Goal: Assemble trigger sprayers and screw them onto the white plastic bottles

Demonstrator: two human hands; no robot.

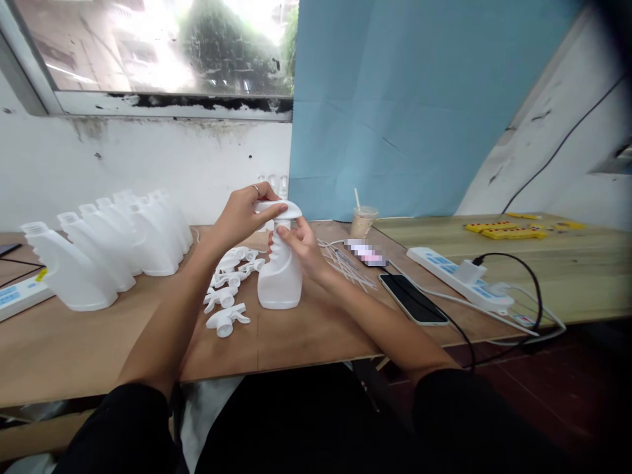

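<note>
My left hand point(243, 212) grasps spray head point(291, 210), frame centre — my right hand point(307, 250) clasps upright bottle point(280, 286) by neck. Loose spray heads point(225, 297) left of centre — more bottles point(81, 273) far left.

likely a small workshop. many matching white bottles point(109, 247) stand left of the left grip point(243, 210), with loose spray heads point(224, 297) below it on a plain wooden bench point(281, 336).

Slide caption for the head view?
Left hand holds a spray head atop a white bottle, right hand gripping just below.
</note>
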